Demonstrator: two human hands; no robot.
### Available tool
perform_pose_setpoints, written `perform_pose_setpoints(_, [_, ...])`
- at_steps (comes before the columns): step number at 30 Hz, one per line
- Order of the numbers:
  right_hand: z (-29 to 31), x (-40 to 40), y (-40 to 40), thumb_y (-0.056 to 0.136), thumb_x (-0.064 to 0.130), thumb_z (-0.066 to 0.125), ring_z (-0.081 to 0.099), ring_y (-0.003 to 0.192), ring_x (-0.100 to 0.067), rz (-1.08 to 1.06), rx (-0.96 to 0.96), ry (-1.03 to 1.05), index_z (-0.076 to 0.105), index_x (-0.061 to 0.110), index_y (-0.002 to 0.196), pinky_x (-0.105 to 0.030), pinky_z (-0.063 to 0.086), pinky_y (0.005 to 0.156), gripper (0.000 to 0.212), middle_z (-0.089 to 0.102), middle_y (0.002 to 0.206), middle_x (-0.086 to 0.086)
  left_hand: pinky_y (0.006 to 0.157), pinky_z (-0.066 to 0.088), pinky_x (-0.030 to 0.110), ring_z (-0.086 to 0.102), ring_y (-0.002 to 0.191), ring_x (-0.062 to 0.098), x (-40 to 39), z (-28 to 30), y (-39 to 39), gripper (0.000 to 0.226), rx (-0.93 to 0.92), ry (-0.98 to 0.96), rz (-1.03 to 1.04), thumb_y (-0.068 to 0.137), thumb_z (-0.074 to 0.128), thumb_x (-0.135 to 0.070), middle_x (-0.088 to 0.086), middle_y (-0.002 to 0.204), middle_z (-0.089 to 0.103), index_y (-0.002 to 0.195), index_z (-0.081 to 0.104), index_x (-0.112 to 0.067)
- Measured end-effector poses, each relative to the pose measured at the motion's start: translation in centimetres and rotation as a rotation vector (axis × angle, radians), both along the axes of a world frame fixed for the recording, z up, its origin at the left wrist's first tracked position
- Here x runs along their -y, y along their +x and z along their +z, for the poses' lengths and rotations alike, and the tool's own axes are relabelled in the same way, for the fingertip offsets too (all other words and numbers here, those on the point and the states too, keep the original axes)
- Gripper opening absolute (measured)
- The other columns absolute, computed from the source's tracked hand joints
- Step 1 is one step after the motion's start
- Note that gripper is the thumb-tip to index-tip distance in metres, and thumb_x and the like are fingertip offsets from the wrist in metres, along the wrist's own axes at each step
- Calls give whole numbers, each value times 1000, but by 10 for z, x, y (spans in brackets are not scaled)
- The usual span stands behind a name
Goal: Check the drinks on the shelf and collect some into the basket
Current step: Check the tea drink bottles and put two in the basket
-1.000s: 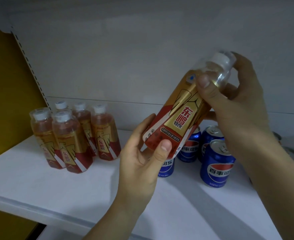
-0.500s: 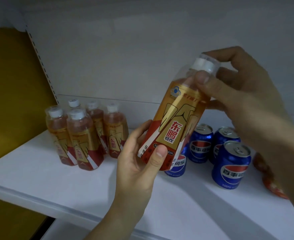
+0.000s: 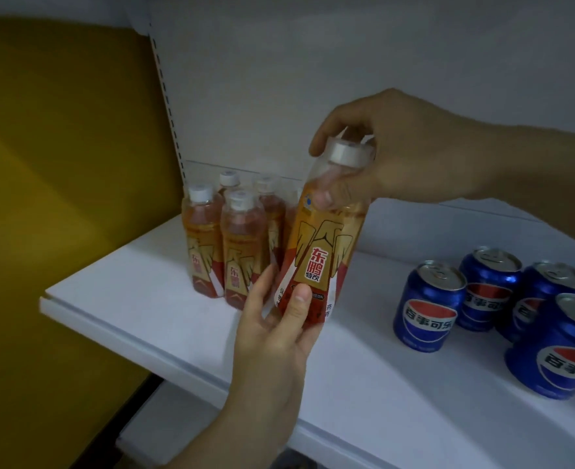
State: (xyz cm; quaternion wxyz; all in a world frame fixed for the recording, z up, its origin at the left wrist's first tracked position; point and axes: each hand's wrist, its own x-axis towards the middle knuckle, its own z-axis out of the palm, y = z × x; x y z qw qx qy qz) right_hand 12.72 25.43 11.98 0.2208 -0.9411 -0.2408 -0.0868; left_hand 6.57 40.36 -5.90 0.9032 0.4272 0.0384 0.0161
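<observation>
Held bottle (image 3: 323,245): orange-red label, white cap, nearly upright with a slight lean to the right, lifted above the white shelf (image 3: 144,299).

Left hand (image 3: 276,336) grips the bottle's base, thumb across the front of the label, fingers curled behind it. Right hand (image 3: 391,157) comes in from the right and grips the neck just under the cap; its thumb shows through the clear plastic, and its fingers arch over the cap.

Surroundings: a cluster of matching bottles (image 3: 232,238) stands on the shelf at the back left, just behind and left of the held one. The held bottle and the left fingers cover part of that cluster, so its rightmost members are hidden and I cannot count them. To the right stand four blue cans (image 3: 428,306), upright, close together, well apart from the bottles; the nearest is cut off by the frame edge.

Shelf back panel is white, with a perforated upright strip (image 3: 167,106) at its left edge. A yellow wall (image 3: 59,198) lies left of that. A lower shelf (image 3: 177,418) shows beneath.
</observation>
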Motion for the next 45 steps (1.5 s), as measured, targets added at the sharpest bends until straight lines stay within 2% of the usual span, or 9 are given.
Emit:
perform_pose_setpoints(4, [-18,-26,10,70,54,86,63,95,-6,10,27,-102,65,31,119,-22,53,74,58,63,108,15,111,46,48,71,114,27,-8,-6,-1,51,-213,24,-14,88,70,-13,8,121,75,137,57,-16])
perform_pose_setpoints(8, [-40,-36,23,71,50,88,64,105,-18,-7,27,-138,64,27,123,-33,58,83,62,63,117,5,114,42,49,63,122,28,-15,-8,1,41,-337,152,-5,92,66,3,6,125,69,122,60,-24])
perform_pose_setpoints(11, [-52,-39,34,70,51,89,64,101,-19,-31,0,-123,63,26,125,-32,58,80,65,61,114,4,115,41,50,61,123,29,-18,-8,2,33,-377,157,5,93,60,5,8,124,68,112,63,-22])
perform_pose_setpoints(20, [-66,-52,42,66,54,90,67,93,-16,-42,-3,-72,63,28,122,-38,61,79,67,68,112,3,110,47,50,65,115,30,-21,-5,4,36,-414,218,39,92,55,5,6,116,68,115,65,-21])
perform_pose_setpoints(26, [-71,-56,43,67,57,89,67,94,-18,-54,7,-77,65,26,126,-39,62,79,70,68,112,2,112,45,49,64,117,29,-20,-4,3,33,-405,240,22,93,54,5,3,112,67,102,64,-26])
perform_pose_setpoints(33, [-70,-58,44,69,58,87,64,96,-16,-70,9,-95,63,26,131,-30,57,76,74,65,114,4,102,48,41,63,114,29,-21,-8,6,33,-367,243,42,93,53,6,3,105,68,94,65,-25])
perform_pose_setpoints(41, [-68,-55,46,71,59,86,63,106,-17,-30,54,-200,61,22,136,-35,57,86,79,67,125,2,99,45,37,62,119,29,-18,-19,11,30,-355,242,67,95,56,-1,7,121,67,108,63,-28])
perform_pose_setpoints(43, [-66,-53,44,74,64,80,65,100,-17,-20,84,-230,62,23,133,-39,58,84,75,68,121,2,99,45,38,62,119,30,-18,-22,12,30,-356,237,71,95,58,-3,8,122,67,110,63,-29])
perform_pose_setpoints(45, [-61,-49,47,86,67,66,64,82,-10,-38,200,-210,64,24,126,-35,55,77,59,70,113,3,95,45,38,62,118,29,-19,-22,13,31,-350,255,72,95,59,-4,6,121,67,110,64,-30])
